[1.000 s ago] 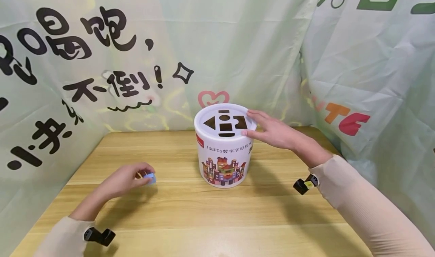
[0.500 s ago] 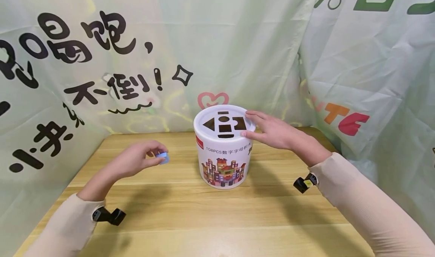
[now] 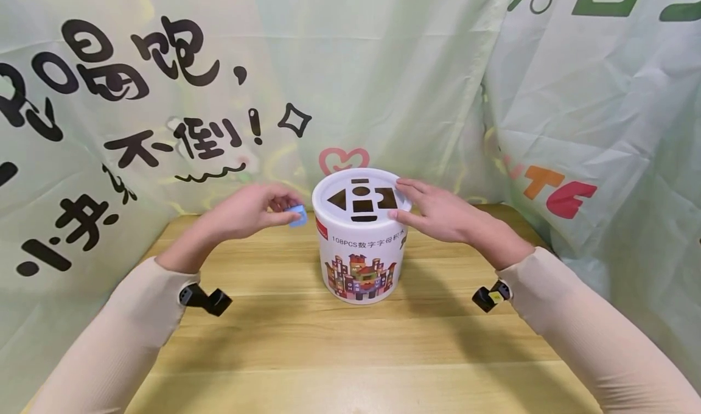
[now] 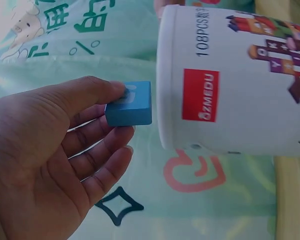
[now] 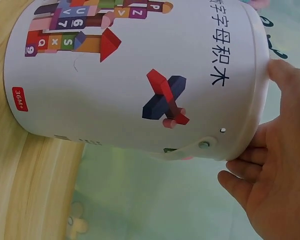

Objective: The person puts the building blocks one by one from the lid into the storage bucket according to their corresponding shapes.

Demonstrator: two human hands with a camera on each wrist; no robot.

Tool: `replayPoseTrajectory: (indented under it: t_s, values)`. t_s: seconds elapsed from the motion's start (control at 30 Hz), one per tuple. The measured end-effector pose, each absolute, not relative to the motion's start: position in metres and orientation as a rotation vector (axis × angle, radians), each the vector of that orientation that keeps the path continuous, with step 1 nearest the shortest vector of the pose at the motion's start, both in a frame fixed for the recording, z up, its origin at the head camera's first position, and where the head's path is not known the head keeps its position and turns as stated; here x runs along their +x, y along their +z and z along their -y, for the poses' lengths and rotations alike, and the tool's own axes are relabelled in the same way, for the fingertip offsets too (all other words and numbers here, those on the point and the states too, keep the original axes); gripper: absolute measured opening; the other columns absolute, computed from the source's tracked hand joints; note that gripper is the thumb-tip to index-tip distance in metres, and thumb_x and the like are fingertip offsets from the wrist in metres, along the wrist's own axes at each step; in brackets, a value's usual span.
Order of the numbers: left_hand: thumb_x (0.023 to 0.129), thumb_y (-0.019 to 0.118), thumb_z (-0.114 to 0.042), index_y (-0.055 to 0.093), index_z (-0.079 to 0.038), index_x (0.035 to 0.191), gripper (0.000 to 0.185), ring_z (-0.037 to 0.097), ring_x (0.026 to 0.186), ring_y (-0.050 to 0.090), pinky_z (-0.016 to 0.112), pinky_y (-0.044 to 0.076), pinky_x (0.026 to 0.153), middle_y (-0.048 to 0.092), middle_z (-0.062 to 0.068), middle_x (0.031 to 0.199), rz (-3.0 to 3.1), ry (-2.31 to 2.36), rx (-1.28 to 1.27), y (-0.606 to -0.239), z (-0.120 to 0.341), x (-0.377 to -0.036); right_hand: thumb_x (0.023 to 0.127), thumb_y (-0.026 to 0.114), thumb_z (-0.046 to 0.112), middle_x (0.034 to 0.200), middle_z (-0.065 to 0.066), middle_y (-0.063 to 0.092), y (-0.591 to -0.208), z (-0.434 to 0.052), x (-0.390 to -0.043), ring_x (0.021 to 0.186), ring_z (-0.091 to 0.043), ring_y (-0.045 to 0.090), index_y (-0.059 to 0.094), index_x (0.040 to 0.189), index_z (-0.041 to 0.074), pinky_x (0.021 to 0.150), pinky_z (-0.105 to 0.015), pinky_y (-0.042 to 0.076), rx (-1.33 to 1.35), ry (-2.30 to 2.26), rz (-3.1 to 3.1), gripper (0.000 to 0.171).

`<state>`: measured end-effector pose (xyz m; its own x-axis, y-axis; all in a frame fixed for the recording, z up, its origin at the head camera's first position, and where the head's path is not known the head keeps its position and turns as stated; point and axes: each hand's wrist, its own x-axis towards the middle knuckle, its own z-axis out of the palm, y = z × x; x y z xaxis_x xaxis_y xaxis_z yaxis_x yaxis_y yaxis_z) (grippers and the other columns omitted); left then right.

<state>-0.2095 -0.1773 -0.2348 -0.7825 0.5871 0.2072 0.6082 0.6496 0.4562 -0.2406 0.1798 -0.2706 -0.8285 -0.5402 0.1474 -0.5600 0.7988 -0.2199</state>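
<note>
On the wooden bench (image 3: 274, 341) a white toy bucket (image 3: 361, 249) is standing upright near the middle, its lid (image 3: 328, 185) showing dark cut-outs: triangle, circle, rectangle, square and a half-round slot. Left hand (image 3: 246, 210) is pinching a small blue block (image 3: 298, 215) between thumb and fingertips, holding it in the air just beside the bucket's upper left wall, not touching it as far as the left wrist view (image 4: 129, 103) is showing. Right hand (image 3: 438, 210) is resting on the bucket's right rim, thumb against the side wall and fingers lying fairly straight over the lid edge, gripping nothing else. Bucket wall is carrying a red label (image 4: 200, 95), printed characters and colourful block-castle artwork (image 3: 358, 275). Pale green printed cloth (image 3: 383, 67) is hanging behind and on both sides, closing the bench in. Black wrist cameras (image 3: 207, 298) are sitting under both beige sleeves. Nothing is lying between block and lid.
</note>
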Motion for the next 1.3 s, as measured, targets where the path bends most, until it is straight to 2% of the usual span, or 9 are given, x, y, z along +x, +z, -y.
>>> replayPoseTrajectory:
  t_s: [0.27,0.7,0.83,0.93,1.07,1.3]
  values:
    - [0.093,0.070,-0.019,0.070,-0.006,0.112,0.023,0.018,0.086,0.063,0.036,0.052,0.079,0.069,0.002,0.094,2.837,-0.842,-1.063,-0.213,0.150,-0.234,0.101,0.031,0.059,0.161,-0.014,0.018,-0.271,-0.181,-0.240,0.143,-0.038,0.024,0.021,0.156,0.004,0.113,-0.056,0.023,0.963,0.361,2.898,0.078]
    - [0.093,0.069,-0.019,0.072,-0.007,0.115,0.025,0.019,0.091,0.062,0.035,0.050,0.083,0.071,0.005,0.100,2.851,-0.649,-1.081,-0.199,0.114,-0.279,0.100,0.033,0.061,0.161,-0.013,0.017,-0.269,-0.180,-0.240,0.143,-0.038,0.024,0.021,0.156,0.005,0.112,-0.057,0.024,0.951,0.381,2.910,0.080]
    - [0.094,0.068,-0.019,0.067,-0.005,0.118,0.029,0.020,0.099,0.062,0.034,0.048,0.090,0.069,0.008,0.107,2.869,-0.673,-1.042,-0.199,0.103,-0.293,0.099,0.033,0.062,0.161,-0.013,0.019,-0.270,-0.180,-0.241,0.143,-0.037,0.025,0.023,0.155,0.005,0.112,-0.056,0.025,0.948,0.377,2.898,0.081]
    - [0.093,0.069,-0.020,0.064,-0.004,0.114,0.026,0.020,0.101,0.062,0.033,0.047,0.093,0.067,0.009,0.107,2.874,-0.680,-1.031,-0.198,0.096,-0.302,0.099,0.032,0.063,0.161,-0.013,0.019,-0.270,-0.180,-0.241,0.143,-0.037,0.025,0.023,0.156,0.005,0.112,-0.055,0.025,0.943,0.374,2.897,0.081]
    - [0.094,0.068,-0.019,0.065,-0.005,0.107,0.019,0.019,0.099,0.062,0.031,0.047,0.092,0.068,0.007,0.105,2.875,-0.692,-1.035,-0.198,0.088,-0.312,0.099,0.033,0.063,0.161,-0.011,0.019,-0.270,-0.180,-0.240,0.143,-0.035,0.026,0.023,0.156,0.006,0.112,-0.054,0.026,0.932,0.396,2.894,0.081]
    - [0.094,0.067,-0.018,0.068,-0.007,0.108,0.018,0.018,0.099,0.061,0.030,0.049,0.088,0.068,0.005,0.104,2.901,-0.659,-1.044,-0.203,0.077,-0.327,0.098,0.034,0.064,0.161,-0.010,0.018,-0.273,-0.180,-0.240,0.143,-0.036,0.026,0.023,0.156,0.007,0.112,-0.054,0.026,0.920,0.424,2.906,0.082]
